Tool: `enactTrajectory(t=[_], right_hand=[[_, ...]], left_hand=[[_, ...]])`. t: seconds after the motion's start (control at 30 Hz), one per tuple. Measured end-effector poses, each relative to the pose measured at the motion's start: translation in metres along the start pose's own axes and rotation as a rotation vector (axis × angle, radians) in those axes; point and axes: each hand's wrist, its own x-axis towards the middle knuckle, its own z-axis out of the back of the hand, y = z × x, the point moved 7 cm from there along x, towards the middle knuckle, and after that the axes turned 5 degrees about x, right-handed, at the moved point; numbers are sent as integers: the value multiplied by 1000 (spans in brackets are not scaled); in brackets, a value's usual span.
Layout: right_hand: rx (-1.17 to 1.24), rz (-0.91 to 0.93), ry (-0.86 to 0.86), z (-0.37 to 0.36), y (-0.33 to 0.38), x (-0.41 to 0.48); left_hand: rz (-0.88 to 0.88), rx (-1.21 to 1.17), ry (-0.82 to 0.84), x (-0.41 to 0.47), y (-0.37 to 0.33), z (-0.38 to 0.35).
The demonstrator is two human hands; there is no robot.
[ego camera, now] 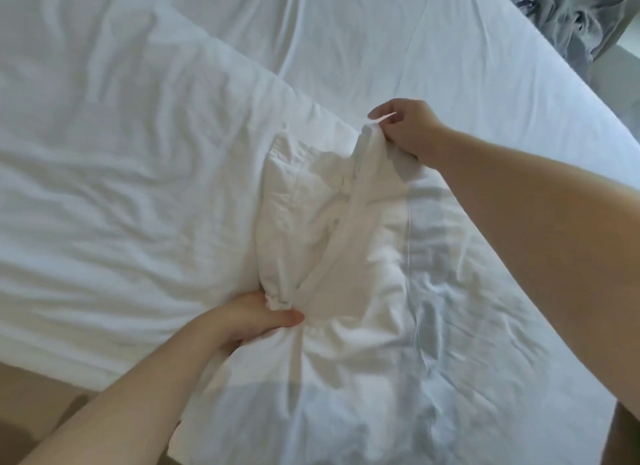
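A: Both hands on the white cover [367, 263] rn, near side of the bed [467, 83]. Left hand [263, 317] is low, fist bunched round a gathered wad of the fabric, thumb across the top.

B: And the right hand [405, 128]?

A: Further across the bed, pinching the cover's top corner btw thumb and fingers, lifted a bit off the sheet [381, 41]. Hands well apart, hem band [349, 201] pulled into a line btw them.

B: Edges?

A: Hem runs diagonal, lower left to upper right. Creamier inner fabric [298, 194] shows just left of it, w/ a corner up near the right hand. Rest of the cover lies crumpled, reaching the bed's near edge. Can't tell if it hangs over.

B: Room to move?

A: Sheet is open beyond the right hand, pretty smooth, few creases. Left side is taken by a big puffy quilt [104, 152], right up against the cover's left edge. Bed's right edge curves away past the right forearm. Grey cloth [581, 17] is heaped beyond it, top right, well apart from both hands.
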Motion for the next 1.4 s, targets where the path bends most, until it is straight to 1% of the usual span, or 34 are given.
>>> enactTrajectory(t=[0.03,0.07,0.1,0.13,0.17,0.2,0.23,0.27,0.3,0.33,0.4,0.47,0.53,0.6,0.63,0.7,0.77,0.8,0.87,0.93,0.97,1.07,1.1,1.17,1.2,1.27,1.3,1.37,1.4], right_hand=[[51,-15,13,1,-3,-4],[74,-30,7,6,-8,-9],[33,-37,-10,13,-15,-13],[-54,-58,2,19,-24,-17],[-173,-91,50,21,-33,-24],[-278,-124,99,23,-42,-33],[-335,-160,138,22,-52,-44],[-350,-170,158,21,-59,-52],[-351,-138,136,22,-60,-61],[-356,-87,106,21,-59,-70],[-308,6,48,23,-59,-91],[-293,105,25,24,-56,-118],[-307,228,36,23,-49,-143],[-322,355,55,22,-40,-166],[-334,422,57,22,-34,-177],[-372,541,28,26,-27,-194],[-401,625,-40,31,-27,-211],[-394,651,-75,34,-28,-219],[-370,696,-146,38,-34,-237],[-356,751,-172,38,-38,-252],[-354,783,-176,38,-40,-259],[-356,885,-201,35,-45,-279],[-354,893,-211,35,-46,-286],[-330,907,-229,38,-53,-297],[-301,904,-250,41,-56,-302],[-226,860,-281,49,-61,-308],[-201,843,-284,51,-62,-310],[-192,834,-249,48,-60,-312],[-191,832,-231,45,-60,-312]], left_hand=[[28,23,36,-7,-6,1],[47,58,27,-16,-17,8],[50,101,-58,-23,-31,19],[62,172,-209,-32,-48,37],[65,292,-390,-40,-67,55],[32,445,-584,-47,-89,70],[-47,549,-745,-54,-115,77],[-149,574,-839,-59,-138,78],[-235,556,-860,-60,-157,74],[-293,506,-833,-58,-173,66],[-321,390,-721,-52,-200,47],[-357,337,-667,-53,-231,28],[-404,369,-642,-59,-264,11],[-400,545,-576,-63,-298,-13],[-336,671,-531,-64,-309,-26],[-102,911,-418,-62,-315,-47],[103,1009,-331,-61,-307,-58],[181,1004,-319,-64,-300,-60],[267,917,-297,-72,-285,-64],[294,757,-290,-79,-272,-70],[306,722,-288,-84,-265,-75],[374,721,-259,-91,-239,-91],[386,696,-246,-92,-233,-97],[332,554,-277,-97,-221,-100],[310,443,-339,-102,-219,-95],[278,212,-514,-116,-210,-76],[252,105,-565,-122,-203,-70],[164,-98,-584,-133,-195,-72],[138,-140,-562,-134,-192,-77]])
